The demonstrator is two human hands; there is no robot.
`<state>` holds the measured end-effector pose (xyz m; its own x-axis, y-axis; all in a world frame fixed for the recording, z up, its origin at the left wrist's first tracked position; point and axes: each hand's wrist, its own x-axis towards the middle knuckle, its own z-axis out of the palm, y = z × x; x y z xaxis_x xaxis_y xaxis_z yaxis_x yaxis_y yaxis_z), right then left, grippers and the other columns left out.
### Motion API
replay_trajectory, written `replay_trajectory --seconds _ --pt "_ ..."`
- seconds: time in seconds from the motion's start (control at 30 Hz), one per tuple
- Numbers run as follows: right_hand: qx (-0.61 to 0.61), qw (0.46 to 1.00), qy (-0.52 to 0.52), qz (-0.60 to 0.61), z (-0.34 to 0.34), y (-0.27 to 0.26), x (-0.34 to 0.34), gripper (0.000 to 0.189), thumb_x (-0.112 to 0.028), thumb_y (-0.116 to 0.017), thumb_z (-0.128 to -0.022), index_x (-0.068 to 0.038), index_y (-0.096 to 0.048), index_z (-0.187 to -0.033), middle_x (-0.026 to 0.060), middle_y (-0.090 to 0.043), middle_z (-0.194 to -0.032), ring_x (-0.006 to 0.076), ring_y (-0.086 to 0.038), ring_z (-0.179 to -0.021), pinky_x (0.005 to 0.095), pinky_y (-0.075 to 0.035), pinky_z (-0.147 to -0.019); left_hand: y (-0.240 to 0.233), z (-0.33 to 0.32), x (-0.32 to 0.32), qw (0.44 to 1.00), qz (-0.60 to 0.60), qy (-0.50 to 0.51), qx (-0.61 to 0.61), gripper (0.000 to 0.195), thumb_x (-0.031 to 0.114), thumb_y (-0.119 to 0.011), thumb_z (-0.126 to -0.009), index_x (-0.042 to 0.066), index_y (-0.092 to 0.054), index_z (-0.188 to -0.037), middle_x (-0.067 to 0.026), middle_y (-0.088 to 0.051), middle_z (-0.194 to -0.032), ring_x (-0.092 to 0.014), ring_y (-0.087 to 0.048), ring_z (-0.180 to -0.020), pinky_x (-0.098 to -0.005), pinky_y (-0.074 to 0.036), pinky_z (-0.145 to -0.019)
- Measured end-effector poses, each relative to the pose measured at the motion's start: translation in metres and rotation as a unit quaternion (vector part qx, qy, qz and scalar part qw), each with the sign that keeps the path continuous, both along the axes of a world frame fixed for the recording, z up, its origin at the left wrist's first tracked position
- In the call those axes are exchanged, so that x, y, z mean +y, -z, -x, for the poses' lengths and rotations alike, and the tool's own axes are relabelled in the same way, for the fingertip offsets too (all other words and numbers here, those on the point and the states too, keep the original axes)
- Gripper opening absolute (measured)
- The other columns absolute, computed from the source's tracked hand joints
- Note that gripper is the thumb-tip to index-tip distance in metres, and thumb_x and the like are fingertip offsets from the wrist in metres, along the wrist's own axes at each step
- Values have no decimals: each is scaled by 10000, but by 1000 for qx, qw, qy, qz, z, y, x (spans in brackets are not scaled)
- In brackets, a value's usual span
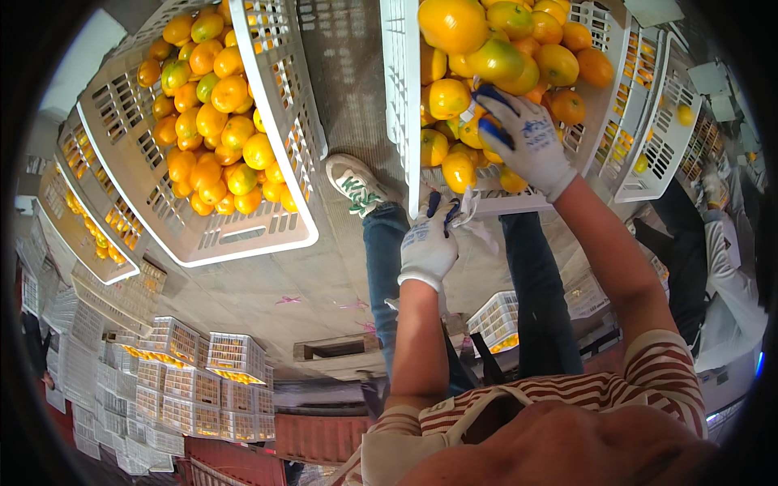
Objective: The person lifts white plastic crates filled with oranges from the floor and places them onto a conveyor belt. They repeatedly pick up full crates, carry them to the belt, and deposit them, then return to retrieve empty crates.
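Observation:
My left hand point(428, 246), in a white work glove with blue fingertips, is by the near left corner of the right-hand white plastic crate point(414, 121). Its fingers are closed on a crumpled thin white strip point(475, 223) that hangs beside them. The crate holds many orange and yellow-green citrus fruits point(448, 98). Over its near half, my right hand point(527, 135) wears a matching glove. Its fingers reach down among the fruit, beside a small white scrap point(467, 114). Whether those fingers grip a fruit or the scrap I cannot tell.
Another white crate point(213, 244) of citrus stands at left, with my shoe point(358, 182) between the crates. More crates point(653, 121) line the right, where another person's sleeve point(726, 267) shows. Stacked crates point(188, 389) stand lower left. Pink scraps point(288, 300) lie on the floor.

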<state>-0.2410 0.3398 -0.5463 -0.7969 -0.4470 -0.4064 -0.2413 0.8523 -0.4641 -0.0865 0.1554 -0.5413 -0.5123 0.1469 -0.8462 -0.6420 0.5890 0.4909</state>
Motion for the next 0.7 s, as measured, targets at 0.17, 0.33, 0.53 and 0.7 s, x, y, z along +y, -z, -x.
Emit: replay_trajectory --seconds 0.17,0.33,0.53,0.7 --pt "134 983 115 58 9 -10 53 451 -209 -660 -880 -98 -551 -1303 127 -577 -1293 320 -541 -1187 414 -405 -1019 -4 8 -17 971 -57 -227 -44 372 36 -561 -802 57 -644 -1164 -177 -658 -1091 -275 -670 -879 -337 -521 -781" --pt "207 936 284 -6 50 3 121 511 -186 -637 -907 -3 -472 -1354 201 -519 -1347 328 -505 -1251 386 -397 -1053 -5 15 -11 783 -45 -620 24 238 -9 -565 -908 -12 -613 -1141 -74 -688 -889 -99 -583 -591 -212 -470 -541" --pt "266 924 251 -108 36 74 159 651 -341 -520 -959 11 -307 -1463 258 -473 -1383 406 -470 -1268 417 -399 -1044 0 28 15 825 56 -517 222 359 -30 -519 -928 -25 -530 -1287 -102 -642 -1143 -99 -569 -617 -211 -455 -542" --pt "242 909 339 33 26 77 166 596 -363 -486 -980 28 -379 -1417 260 -471 -1379 408 -482 -1249 425 -400 -1036 14 16 19 771 81 -609 166 263 17 -522 -960 -24 -536 -1219 -90 -632 -1055 -119 -579 -630 -240 -478 -566"
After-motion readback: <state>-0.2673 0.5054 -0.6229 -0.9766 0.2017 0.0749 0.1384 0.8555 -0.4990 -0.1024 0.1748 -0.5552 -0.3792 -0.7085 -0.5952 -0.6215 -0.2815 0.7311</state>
